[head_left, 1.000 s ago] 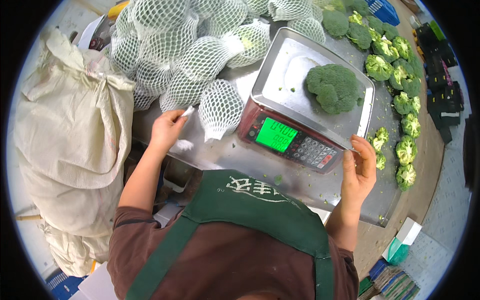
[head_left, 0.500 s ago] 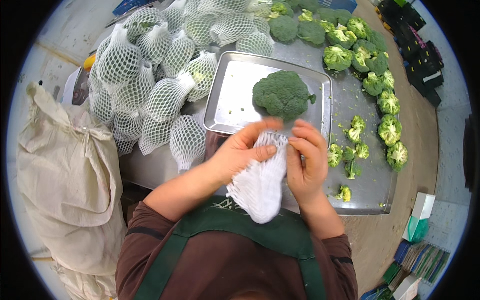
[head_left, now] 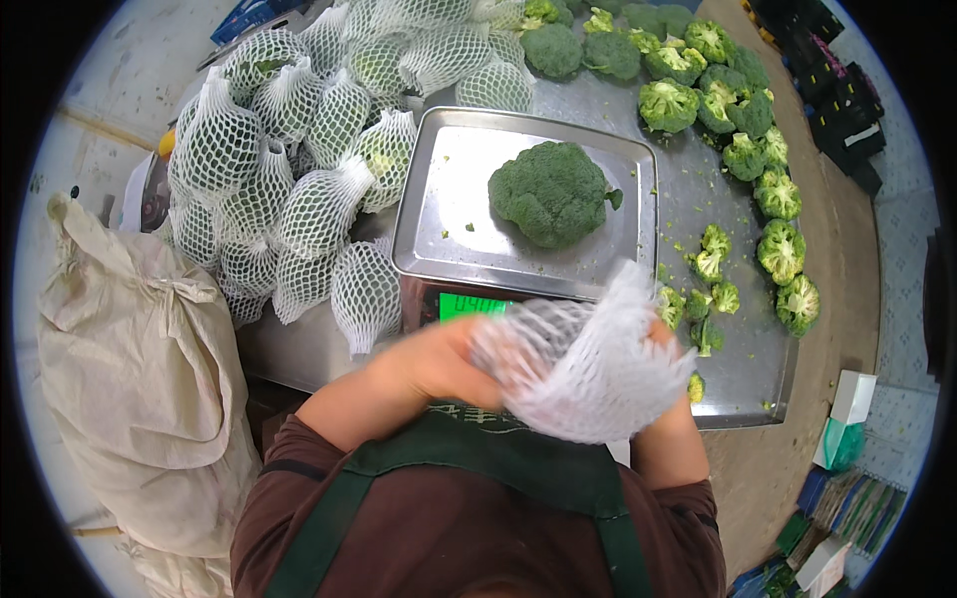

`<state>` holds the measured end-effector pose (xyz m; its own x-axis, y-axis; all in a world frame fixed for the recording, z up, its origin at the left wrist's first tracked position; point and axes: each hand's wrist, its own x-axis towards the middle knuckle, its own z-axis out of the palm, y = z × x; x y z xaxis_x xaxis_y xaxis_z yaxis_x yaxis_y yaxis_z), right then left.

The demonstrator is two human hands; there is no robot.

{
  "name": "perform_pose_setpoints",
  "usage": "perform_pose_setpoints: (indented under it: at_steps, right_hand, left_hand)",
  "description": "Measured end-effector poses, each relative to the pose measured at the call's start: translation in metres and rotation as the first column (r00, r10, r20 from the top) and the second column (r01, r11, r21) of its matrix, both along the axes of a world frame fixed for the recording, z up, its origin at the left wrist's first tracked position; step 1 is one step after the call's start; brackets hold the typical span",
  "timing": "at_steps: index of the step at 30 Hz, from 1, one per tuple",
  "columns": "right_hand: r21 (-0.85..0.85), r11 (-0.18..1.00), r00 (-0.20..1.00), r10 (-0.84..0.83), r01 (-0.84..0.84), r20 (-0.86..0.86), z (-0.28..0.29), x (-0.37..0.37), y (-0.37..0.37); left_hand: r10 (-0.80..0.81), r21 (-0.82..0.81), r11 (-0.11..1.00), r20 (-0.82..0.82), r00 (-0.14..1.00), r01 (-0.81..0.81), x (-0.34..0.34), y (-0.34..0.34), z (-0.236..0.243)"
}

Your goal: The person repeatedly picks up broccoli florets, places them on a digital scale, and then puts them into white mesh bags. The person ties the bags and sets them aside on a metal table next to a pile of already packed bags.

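Note:
A white foam net sleeve (head_left: 613,384) is spread wide between my hands, in front of the metal tray. My left hand (head_left: 454,364) holds its left side, the fingers blurred and partly behind the mesh. On the other side my right hand (head_left: 660,339) is mostly covered by the sleeve, with only a bit of it showing. Beyond them, one green broccoli head (head_left: 551,194) lies crown up on the shallow metal tray (head_left: 439,239). The tray sits on a scale with a lit green display (head_left: 469,305), which the left hand partly covers.
Several broccoli heads in white nets (head_left: 324,204) are piled at the left. Bare broccoli heads (head_left: 783,249) line the steel table's (head_left: 738,374) right and far edges, with small florets (head_left: 710,254) nearer the tray. A large cloth sack (head_left: 140,379) stands at the far left.
The sleeve was bunched narrow between my hands and is now stretched open. My hands have moved apart and lower, uncovering the scale display. The broccoli head stays on the tray.

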<state>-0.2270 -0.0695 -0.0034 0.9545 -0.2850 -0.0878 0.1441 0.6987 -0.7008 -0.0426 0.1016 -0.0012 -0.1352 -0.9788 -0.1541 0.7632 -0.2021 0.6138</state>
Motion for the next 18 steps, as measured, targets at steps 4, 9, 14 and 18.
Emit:
perform_pose_setpoints:
  at_steps: [4,9,14,18]
  right_hand:
    - [-0.803,0.524,0.864,-0.224,-0.283,-0.451,-0.008,0.015,-0.02]
    - [-0.964,-0.09,0.777,-0.612,-0.251,-0.145,-0.023,0.075,-0.05]
    - [-0.955,-0.112,0.775,-0.561,0.276,0.29,-0.018,0.087,-0.087]
    - [-0.537,0.632,0.798,-0.586,0.559,0.14,0.036,0.082,-0.053]
  left_hand:
    - [0.267,0.011,0.934,0.643,0.718,-0.357,0.037,-0.022,0.019]
    - [0.39,-0.533,0.769,0.828,-0.402,-0.352,0.085,-0.102,-0.024]
    - [0.216,-0.256,0.875,0.966,-0.142,-0.411,0.117,-0.131,-0.02]
    - [0.405,0.41,0.85,-0.104,0.908,-0.332,0.074,-0.125,0.027]
